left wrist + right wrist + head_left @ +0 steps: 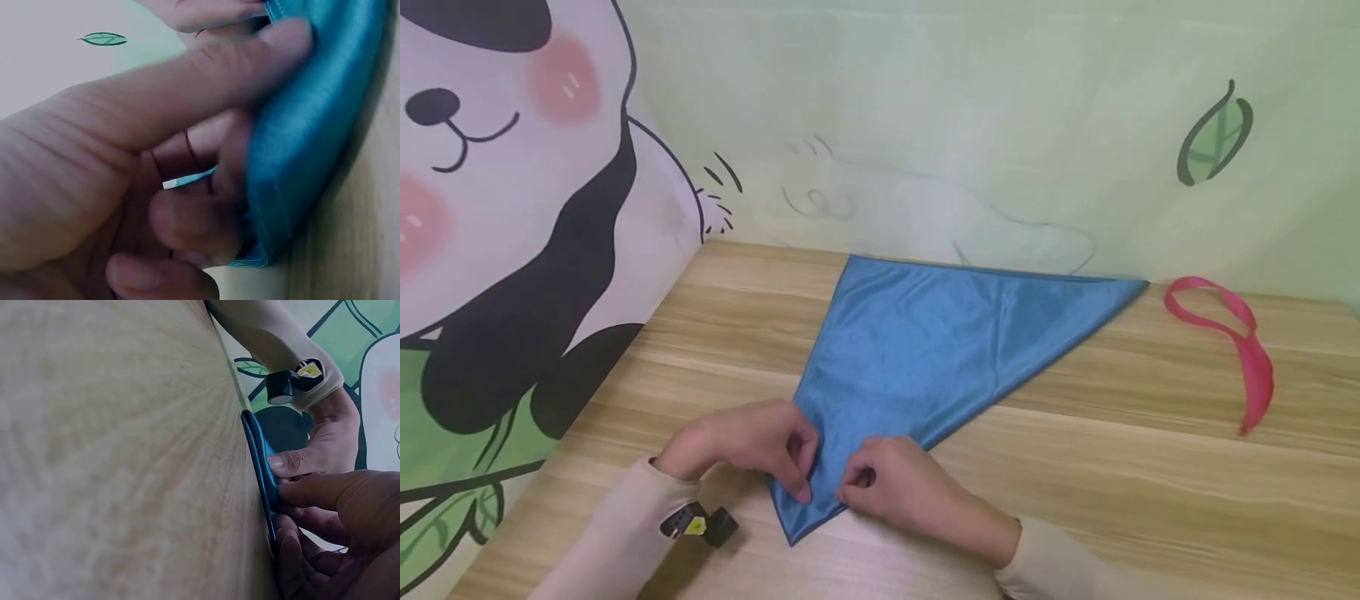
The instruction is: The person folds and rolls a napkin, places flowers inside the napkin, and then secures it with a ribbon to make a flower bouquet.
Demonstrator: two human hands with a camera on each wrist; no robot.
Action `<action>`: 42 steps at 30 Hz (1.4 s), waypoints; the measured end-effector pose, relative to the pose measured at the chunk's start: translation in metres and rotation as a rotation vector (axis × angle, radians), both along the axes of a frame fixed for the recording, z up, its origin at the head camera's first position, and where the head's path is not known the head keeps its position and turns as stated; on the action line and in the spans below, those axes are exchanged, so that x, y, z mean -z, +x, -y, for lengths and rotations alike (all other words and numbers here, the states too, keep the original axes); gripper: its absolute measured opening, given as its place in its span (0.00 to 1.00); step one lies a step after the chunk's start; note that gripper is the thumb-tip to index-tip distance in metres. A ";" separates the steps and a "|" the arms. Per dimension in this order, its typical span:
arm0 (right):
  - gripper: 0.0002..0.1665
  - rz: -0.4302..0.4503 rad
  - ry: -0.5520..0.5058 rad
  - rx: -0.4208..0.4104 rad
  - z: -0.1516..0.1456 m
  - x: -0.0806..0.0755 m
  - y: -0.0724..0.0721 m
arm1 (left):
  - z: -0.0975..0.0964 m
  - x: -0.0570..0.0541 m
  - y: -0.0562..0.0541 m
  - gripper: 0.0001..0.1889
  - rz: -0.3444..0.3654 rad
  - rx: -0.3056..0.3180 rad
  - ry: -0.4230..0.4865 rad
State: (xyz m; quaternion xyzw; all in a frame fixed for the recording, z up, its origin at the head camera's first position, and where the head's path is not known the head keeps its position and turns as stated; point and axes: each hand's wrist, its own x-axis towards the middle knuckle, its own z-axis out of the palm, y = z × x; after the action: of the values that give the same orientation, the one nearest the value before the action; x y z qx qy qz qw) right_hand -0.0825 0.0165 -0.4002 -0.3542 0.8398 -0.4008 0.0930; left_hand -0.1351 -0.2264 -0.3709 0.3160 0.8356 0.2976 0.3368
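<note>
A shiny blue cloth [902,350], folded into a roughly triangular shape, lies on the table with one narrow corner toward me. Near that corner my left hand [767,442] pinches the cloth's left edge. In the left wrist view its thumb [250,69] lies over the cloth [312,119] while the other fingers curl at the edge, partly hidden. Just to the right, my right hand [902,487] pinches the slanting lower edge. The right wrist view shows the folded layers [259,456] of this edge between both hands, thumbs close together.
A pink ribbon [1258,367], looped at its far end, lies on the wooden table [1120,483] at the right. Behind stands a pale green backdrop [962,125] with a drawn leaf and a large panda [497,208] at the left. A small black device [700,525] sits on the left wrist.
</note>
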 end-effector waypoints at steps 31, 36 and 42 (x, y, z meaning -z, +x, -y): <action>0.08 -0.081 0.035 0.039 0.004 0.006 0.000 | -0.002 -0.018 0.009 0.18 -0.038 0.078 -0.158; 0.08 -0.077 0.041 -0.014 0.000 0.006 -0.004 | -0.003 -0.018 0.008 0.18 -0.060 0.083 -0.177; 0.10 -0.087 0.023 0.002 0.001 0.008 -0.005 | 0.001 -0.016 0.007 0.15 -0.047 0.115 -0.116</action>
State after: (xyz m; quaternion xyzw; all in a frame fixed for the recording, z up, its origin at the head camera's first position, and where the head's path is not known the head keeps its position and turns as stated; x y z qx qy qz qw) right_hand -0.0877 0.0157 -0.4082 -0.3693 0.8479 -0.3755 0.0599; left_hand -0.1282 -0.2277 -0.3553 0.3502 0.8396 0.2213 0.3515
